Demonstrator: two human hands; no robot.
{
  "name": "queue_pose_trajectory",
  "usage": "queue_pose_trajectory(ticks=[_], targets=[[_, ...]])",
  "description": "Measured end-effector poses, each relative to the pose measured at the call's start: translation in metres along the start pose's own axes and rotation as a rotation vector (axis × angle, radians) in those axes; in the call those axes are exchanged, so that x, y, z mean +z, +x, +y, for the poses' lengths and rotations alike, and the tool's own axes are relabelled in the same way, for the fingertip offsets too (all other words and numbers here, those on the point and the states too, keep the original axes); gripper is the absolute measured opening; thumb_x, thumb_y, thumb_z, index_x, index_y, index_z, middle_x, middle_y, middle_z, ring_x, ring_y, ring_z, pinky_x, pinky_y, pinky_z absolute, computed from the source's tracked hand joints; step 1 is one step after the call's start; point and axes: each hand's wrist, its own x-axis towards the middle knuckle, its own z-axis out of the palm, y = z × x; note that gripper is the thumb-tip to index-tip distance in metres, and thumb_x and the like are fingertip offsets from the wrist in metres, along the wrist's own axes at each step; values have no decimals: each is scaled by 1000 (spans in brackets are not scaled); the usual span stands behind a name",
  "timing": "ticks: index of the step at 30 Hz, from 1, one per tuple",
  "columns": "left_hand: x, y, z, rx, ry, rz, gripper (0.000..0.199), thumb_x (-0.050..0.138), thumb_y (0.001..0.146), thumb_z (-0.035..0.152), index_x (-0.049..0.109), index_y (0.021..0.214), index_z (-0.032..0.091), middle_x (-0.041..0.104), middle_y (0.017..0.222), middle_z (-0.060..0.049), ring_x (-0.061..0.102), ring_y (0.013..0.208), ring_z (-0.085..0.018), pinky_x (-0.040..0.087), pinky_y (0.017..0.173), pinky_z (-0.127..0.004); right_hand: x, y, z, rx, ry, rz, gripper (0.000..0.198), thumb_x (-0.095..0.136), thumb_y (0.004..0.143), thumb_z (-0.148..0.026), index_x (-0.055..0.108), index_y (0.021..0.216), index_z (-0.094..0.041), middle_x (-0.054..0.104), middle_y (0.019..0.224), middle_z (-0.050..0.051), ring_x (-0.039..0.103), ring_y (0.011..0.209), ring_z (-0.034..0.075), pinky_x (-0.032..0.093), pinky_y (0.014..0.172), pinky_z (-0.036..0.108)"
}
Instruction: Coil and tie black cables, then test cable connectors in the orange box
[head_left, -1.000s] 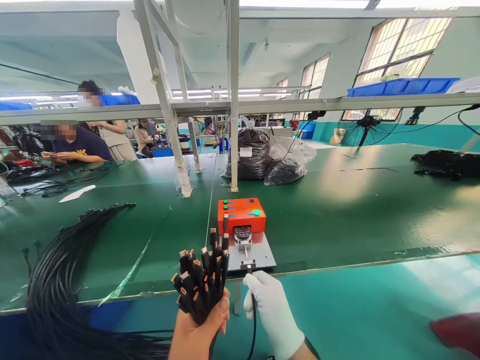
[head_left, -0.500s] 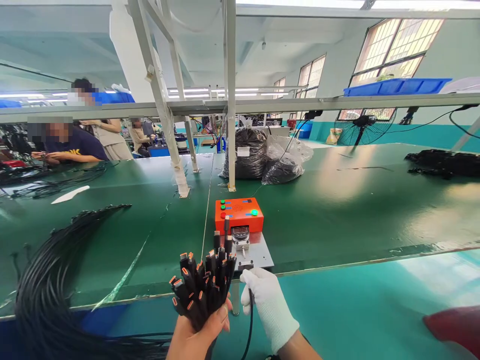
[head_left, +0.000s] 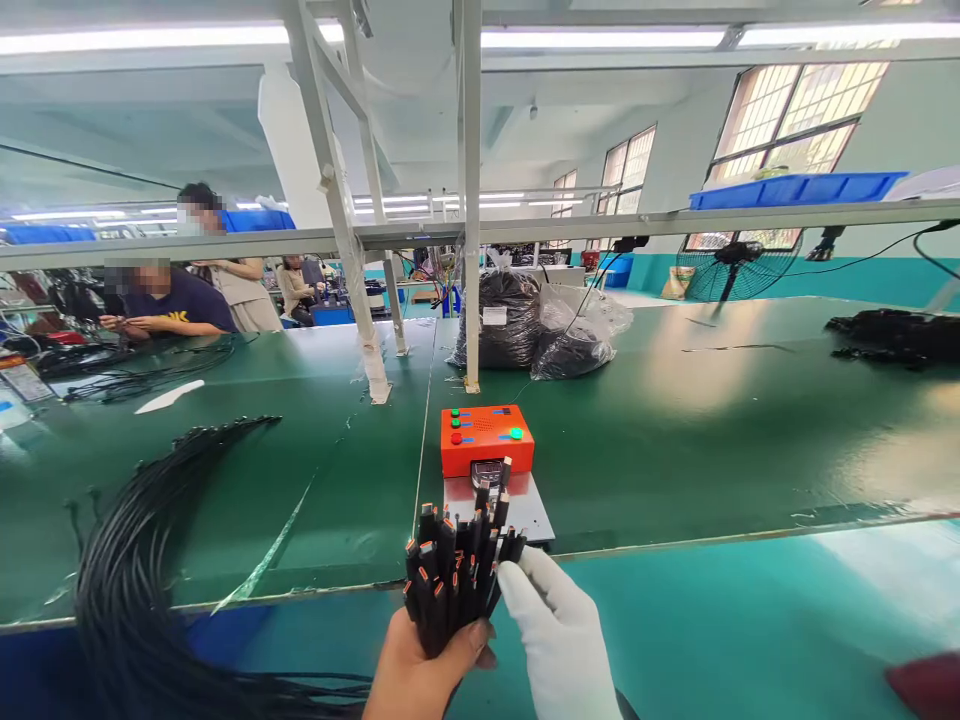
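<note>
My bare left hand (head_left: 442, 655) is wrapped round a bundle of black USB-C cables (head_left: 450, 575), their plugs pointing up and many showing orange at the tips. At the right side of the bundle, the thumb and fingers of my white-gloved right hand (head_left: 559, 620) pinch a black cable plug (head_left: 513, 548). Just beyond the plugs is an orange box (head_left: 487, 440) with green and red buttons. In front of the box, a small gauge with a digital display (head_left: 487, 470) sits on a metal plate (head_left: 534, 512), partly hidden by the bundle.
A thick sheaf of black cables (head_left: 124, 545) hangs over the green table's (head_left: 675, 430) front edge at left. Bagged black goods (head_left: 510, 320) stand behind a rack post (head_left: 471, 300). Black pieces (head_left: 896, 335) lie at right. Co-workers (head_left: 176, 305) are at far left.
My right hand has moved up against the bundle's right side, from lower by the hanging cable. The bundle has shifted right in view and now covers part of the gauge.
</note>
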Motion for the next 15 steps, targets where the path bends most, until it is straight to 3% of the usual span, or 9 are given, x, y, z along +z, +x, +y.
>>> queue_pose_trajectory(ticks=[2,5,8,11,13,15], targets=[[0,0,-1,19,10,28,47,78,52,44,74,90,17,70,66,-5,60,56,-21,50,55,-34,1,3,-4,60,78,-11,28,61,73,-41,68,79,-15,65,69,3,56,68,18,46,61,25],[0,1,-2,43,113,28,46,77,54,41,74,94,19,71,65,-4,58,54,-20,49,52,-31,-1,6,-1,66,106,14,25,65,71,-40,67,75,-15,63,66,1,56,73,18,46,66,25],[0,5,-2,58,188,20,48,76,54,38,73,99,21,71,61,-3,55,47,-18,46,48,-31,0,5,-2,75,134,26,24,69,68,-36,69,79,-15,66,75,3,58,84,20,46,75,26],[-1,14,-3,94,142,105,48,76,54,40,72,99,23,73,72,-6,62,54,-24,48,51,-35,0,4,-4,120,270,110,27,72,65,-36,67,83,-16,69,85,5,60,88,21,46,81,29],[-5,19,-3,99,127,132,45,75,56,41,72,97,23,73,68,-6,64,56,-27,49,53,-38,-3,5,-2,148,302,146,24,70,66,-38,64,75,-16,68,74,4,61,75,18,48,72,28],[-9,20,-2,94,123,135,44,74,55,42,72,94,21,69,55,-4,62,48,-25,49,51,-38,-8,10,5,207,198,98,23,64,71,-38,56,65,-17,64,56,1,57,54,14,45,56,25]])
